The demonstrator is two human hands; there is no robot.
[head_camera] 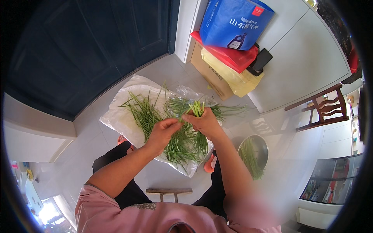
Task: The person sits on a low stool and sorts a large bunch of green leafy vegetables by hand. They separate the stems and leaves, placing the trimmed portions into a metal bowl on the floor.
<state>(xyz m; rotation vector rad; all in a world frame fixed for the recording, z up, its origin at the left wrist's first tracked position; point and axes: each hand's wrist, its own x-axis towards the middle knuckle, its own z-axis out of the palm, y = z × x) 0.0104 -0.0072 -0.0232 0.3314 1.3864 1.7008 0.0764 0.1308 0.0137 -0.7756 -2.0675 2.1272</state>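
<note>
A bunch of garlic chives (197, 108) is gripped in my right hand (207, 123), pale stem ends up and leaves hanging below. My left hand (163, 133) is beside it, thumb and forefinger pinched together around what looks like a thin green stalk near my right thumb. Under both hands, loose garlic chives (145, 112) are spread over a white plastic sheet or sack (118, 106) on the floor. Behind my right hand, more chives lie partly under a clear plastic bag (186, 92), their tips reaching right past the sheet.
To the right, a metal basin (263, 148) holds a bundle of chives leaning over its rim. Ahead stand a cardboard box (204, 68), a red bag, a yellow bag and a blue bag (233, 23) bearing writing. A wooden chair (329, 109) is farther right; a dark door (87, 43) is ahead left.
</note>
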